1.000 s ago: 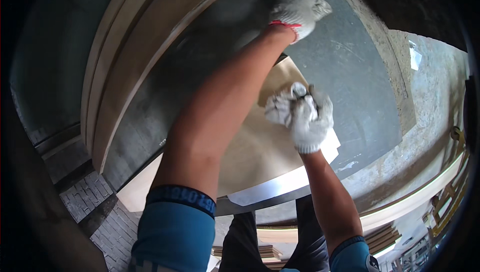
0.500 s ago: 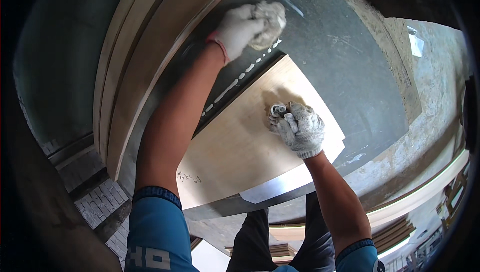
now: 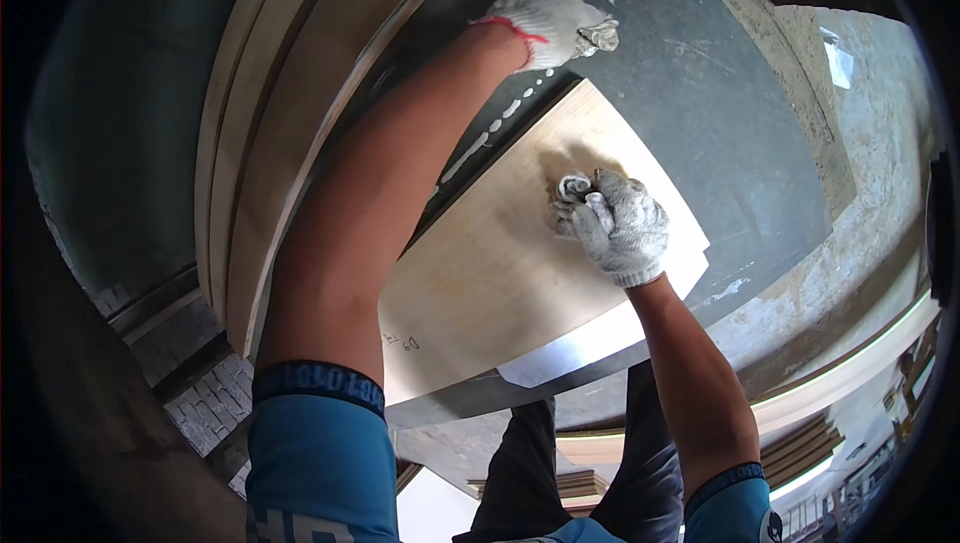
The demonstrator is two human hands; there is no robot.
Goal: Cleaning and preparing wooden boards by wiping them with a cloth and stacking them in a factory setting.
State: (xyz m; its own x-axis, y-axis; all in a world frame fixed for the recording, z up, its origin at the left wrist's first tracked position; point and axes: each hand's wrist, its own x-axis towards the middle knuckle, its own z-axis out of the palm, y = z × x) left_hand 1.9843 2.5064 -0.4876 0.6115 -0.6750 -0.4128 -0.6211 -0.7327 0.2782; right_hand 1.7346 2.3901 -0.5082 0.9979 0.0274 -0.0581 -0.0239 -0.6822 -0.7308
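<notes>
My left hand point(image 3: 545, 23), in a white knit glove with a red cuff, reaches far out over a dark grey panel point(image 3: 700, 93) and grips a crumpled grey rag point(image 3: 598, 36) pressed to it. A row of white glue beads point(image 3: 490, 133) runs along the panel beside a light plywood sheet point(image 3: 500, 273). My right hand point(image 3: 622, 226), also gloved, rests on that plywood sheet with its fingers closed around a small wad of cloth point(image 3: 570, 193).
Tall wooden boards point(image 3: 270, 143) lean at the left. A brick-patterned surface point(image 3: 200, 403) lies below them. Rough concrete point(image 3: 860, 183) lies to the right, with stacked wood trim point(image 3: 800, 453) at the lower right. My dark trousers point(image 3: 560, 473) show beneath the panel.
My left hand slid with the rag across the dark panel, first leftward, then back right beyond the plywood's top edge. My right hand stayed on the plywood sheet.
</notes>
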